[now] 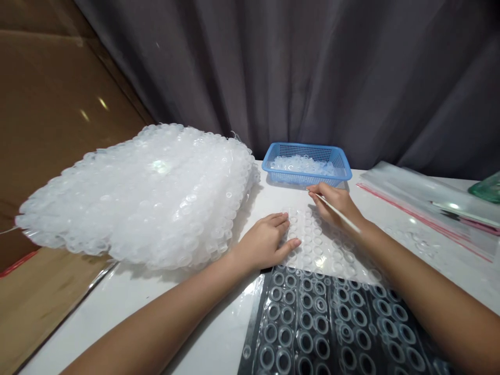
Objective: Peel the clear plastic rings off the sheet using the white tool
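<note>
A dark grey curtain hangs in folds behind the work and meets the far edge of a white tabletop. A brown cardboard panel stands at the left.

A bulky pack of translucent rings takes up the left part of the tabletop, its near right corner rounded and casting a shadow. Between this pack and a black mat at the near edge of the view runs a strip of white surface, crossed by the left forearm. The mat's left edge slants toward the viewer.

A clear sheet of rings lies partly over the mat and partly on the white surface beyond it, its rings in rows. Flat clear bags with red edges lie at the right, near a green object cut off by the frame.

Against the curtain, a blue mesh basket holds a low heap of loose clear rings.

The left hand is spread on the sheet, thumb apart from the fingers. The right hand pinches a thin pale stick just in front of the basket; whether its tip carries anything is too small to tell. Small clear pieces lie scattered right of the right forearm.
</note>
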### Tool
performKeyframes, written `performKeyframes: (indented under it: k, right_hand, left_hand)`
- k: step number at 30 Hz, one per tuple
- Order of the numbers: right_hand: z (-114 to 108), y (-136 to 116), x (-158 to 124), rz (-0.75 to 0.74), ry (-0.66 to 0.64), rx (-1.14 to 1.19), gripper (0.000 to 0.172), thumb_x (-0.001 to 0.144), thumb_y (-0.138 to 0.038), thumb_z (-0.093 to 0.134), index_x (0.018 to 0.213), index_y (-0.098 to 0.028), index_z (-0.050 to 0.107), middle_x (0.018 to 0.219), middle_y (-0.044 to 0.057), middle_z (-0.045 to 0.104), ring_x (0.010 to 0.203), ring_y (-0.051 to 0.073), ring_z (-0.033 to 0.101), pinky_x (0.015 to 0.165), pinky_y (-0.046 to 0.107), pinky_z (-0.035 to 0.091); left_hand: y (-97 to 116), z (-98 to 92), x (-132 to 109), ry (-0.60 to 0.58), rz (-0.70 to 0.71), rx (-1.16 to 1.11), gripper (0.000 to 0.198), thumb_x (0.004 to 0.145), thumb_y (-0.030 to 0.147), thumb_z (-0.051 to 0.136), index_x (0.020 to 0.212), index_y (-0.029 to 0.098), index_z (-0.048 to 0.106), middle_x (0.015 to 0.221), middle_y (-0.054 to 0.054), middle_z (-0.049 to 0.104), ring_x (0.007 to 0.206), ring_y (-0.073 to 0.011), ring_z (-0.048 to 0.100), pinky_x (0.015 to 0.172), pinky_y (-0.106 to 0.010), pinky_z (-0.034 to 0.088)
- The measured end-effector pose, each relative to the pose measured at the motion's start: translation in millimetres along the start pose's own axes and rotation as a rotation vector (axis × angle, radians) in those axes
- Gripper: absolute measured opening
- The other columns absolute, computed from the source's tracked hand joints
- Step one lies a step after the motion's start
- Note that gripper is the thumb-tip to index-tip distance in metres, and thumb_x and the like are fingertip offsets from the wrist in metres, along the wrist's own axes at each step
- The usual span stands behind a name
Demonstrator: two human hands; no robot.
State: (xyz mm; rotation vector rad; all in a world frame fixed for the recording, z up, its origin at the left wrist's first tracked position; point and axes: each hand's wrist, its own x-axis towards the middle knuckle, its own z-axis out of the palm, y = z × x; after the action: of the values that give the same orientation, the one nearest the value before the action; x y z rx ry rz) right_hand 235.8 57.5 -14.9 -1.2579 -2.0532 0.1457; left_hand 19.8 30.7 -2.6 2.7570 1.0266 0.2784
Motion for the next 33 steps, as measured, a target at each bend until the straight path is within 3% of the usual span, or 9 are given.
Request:
performKeyframes:
  k: [5, 8, 11, 26, 33]
  right_hand:
    - [-1.6, 1.9, 2.5, 0.115, -0.184, 0.194, 0.011, 0.079, -0.028, 0.054, 0.076, -0.020, 0.061, 0.113, 0.008, 0.061, 0.102, 0.024, 0.058, 0.086, 0.037, 0.042]
    - [5.4, -0.2, 2.1, 0.217, -0.271, 0.390, 0.016, 0.081, -0.033, 0.053, 0.086, -0.022, 0.063, 0.100, 0.005, 0.066, 0.088, 0.019, 0.061, 0.075, 0.032, 0.046]
    - [8.8, -1.8, 2.3, 0.244, -0.322, 0.424, 0.017, 0.080, -0.034, 0.055, 0.087, -0.022, 0.064, 0.084, 0.003, 0.067, 0.075, 0.017, 0.060, 0.064, 0.028, 0.044]
    - [7.1, -1.5, 2.9, 0.306, -0.348, 0.430, 0.019, 0.079, -0.036, 0.056, 0.085, -0.021, 0.066, 0.085, 0.004, 0.068, 0.076, 0.017, 0.059, 0.065, 0.028, 0.042]
    - [6.2, -2.0, 2.1, 0.277, -0.358, 0.426, 0.020, 0.079, -0.036, 0.056, 0.087, -0.021, 0.067, 0.089, 0.004, 0.068, 0.080, 0.018, 0.060, 0.068, 0.029, 0.043]
  left_hand:
    - [-2.0, 5.5, 3.8, 0.121, -0.077, -0.105, 0.053, 0.087, 0.052, 0.035, 0.121, 0.011, 0.042, 0.115, -0.015, 0.051, 0.105, -0.0256, 0.048, 0.090, -0.042, 0.042]
    - [-4.4, 10.2, 5.2, 0.129, -0.096, -0.108, 0.060, 0.085, 0.056, 0.037, 0.128, 0.014, 0.037, 0.119, -0.015, 0.044, 0.108, -0.0279, 0.044, 0.092, -0.045, 0.039]
    - [-5.6, 11.8, 5.3, 0.106, -0.089, -0.103, 0.062, 0.084, 0.059, 0.036, 0.130, 0.017, 0.037, 0.121, -0.015, 0.041, 0.110, -0.0299, 0.041, 0.093, -0.048, 0.038]
    - [-3.8, 9.3, 4.9, 0.083, -0.081, -0.085, 0.061, 0.085, 0.059, 0.033, 0.131, 0.019, 0.037, 0.125, -0.016, 0.039, 0.114, -0.0313, 0.039, 0.094, -0.049, 0.037]
    - [-4.7, 10.0, 4.9, 0.060, -0.074, -0.051, 0.061, 0.086, 0.057, 0.033, 0.133, 0.018, 0.033, 0.141, -0.013, 0.030, 0.124, -0.0301, 0.032, 0.102, -0.048, 0.031]
